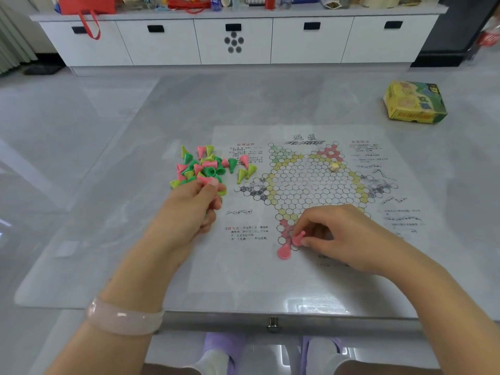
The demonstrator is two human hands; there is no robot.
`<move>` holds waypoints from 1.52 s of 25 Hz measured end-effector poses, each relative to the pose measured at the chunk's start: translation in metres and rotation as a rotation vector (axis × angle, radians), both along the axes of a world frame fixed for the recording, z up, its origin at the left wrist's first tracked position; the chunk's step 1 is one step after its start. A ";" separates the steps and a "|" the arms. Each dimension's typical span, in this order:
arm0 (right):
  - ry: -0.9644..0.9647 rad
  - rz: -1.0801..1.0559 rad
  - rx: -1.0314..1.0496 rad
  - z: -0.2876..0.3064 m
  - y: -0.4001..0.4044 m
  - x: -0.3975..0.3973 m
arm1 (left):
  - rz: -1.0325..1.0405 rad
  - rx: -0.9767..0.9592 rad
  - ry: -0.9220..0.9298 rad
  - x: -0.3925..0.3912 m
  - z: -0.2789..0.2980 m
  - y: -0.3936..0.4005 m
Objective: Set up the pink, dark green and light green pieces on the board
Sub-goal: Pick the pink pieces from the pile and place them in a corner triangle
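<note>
A paper checkers board (305, 180) with a star of circles lies flat on the grey table. Left of it sits a loose pile of pink, dark green and light green cone pieces (208, 165). My left hand (197, 204) rests at the pile's near edge, fingers curled round a pink piece and what looks like a green one. My right hand (332, 234) pinches a pink piece (297, 238) tilted over the pink near-left point of the star. Another pink piece (284, 251) stands at that point's tip.
A small pale die (334, 167) lies on the board's upper right. A yellow-green game box (415, 102) sits at the table's far right. White cabinets (232, 40) line the far wall. The table's front edge (273, 320) is close to me.
</note>
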State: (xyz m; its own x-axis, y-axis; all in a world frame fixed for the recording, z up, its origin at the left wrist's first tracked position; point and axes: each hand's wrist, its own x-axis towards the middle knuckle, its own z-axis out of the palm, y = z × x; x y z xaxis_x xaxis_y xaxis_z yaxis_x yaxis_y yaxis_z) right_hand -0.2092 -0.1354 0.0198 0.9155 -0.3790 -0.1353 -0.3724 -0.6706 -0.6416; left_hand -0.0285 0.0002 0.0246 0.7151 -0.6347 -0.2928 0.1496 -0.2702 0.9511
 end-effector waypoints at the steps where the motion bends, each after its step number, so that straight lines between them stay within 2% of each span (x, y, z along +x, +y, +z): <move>1: 0.000 0.004 -0.001 0.000 0.001 0.000 | -0.019 0.060 -0.118 0.000 -0.001 0.000; 4: 0.014 0.022 -0.037 -0.001 0.002 0.001 | -0.027 0.134 -0.280 -0.004 -0.002 -0.002; 14: 0.043 0.053 -0.025 0.001 0.003 0.001 | -0.062 0.187 -0.368 0.000 -0.007 -0.002; 16: -0.024 -0.017 0.044 0.006 0.002 0.000 | -0.087 0.180 -0.419 -0.005 -0.005 -0.003; 19: -0.314 -0.155 0.067 0.014 0.006 0.005 | -0.192 0.146 -0.500 -0.021 0.001 -0.006; 21: -0.455 -0.135 0.049 0.017 0.013 0.013 | -0.305 0.101 -0.501 -0.032 0.005 -0.009; 23: -0.500 -0.076 0.046 0.016 0.017 0.019 | -0.383 0.068 -0.498 -0.037 0.007 -0.010; 28: -0.468 -0.046 0.112 0.015 0.017 0.022 | -0.492 0.081 -0.467 -0.039 0.010 -0.010; 31: -0.519 -0.073 0.018 0.014 0.018 0.024 | -0.446 0.118 -0.429 -0.033 0.010 -0.009; 34: -0.577 -0.204 0.015 0.016 0.012 0.022 | -0.269 0.232 -0.462 -0.011 0.003 -0.007; 36: -0.498 -0.254 0.027 0.014 0.009 0.021 | -0.179 0.279 -0.448 0.003 -0.004 -0.008; 38: -0.310 -0.223 -0.107 0.004 0.007 0.023 | -0.125 0.355 -0.530 0.012 -0.010 -0.009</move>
State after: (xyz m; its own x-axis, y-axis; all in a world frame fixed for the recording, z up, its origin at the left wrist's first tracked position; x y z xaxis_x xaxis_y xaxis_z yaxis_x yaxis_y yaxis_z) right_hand -0.1865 -0.1284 0.0242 0.8005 -0.5698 0.1860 -0.3156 -0.6644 -0.6774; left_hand -0.0167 -0.0086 0.0144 0.7472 -0.6521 -0.1281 -0.3681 -0.5666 0.7372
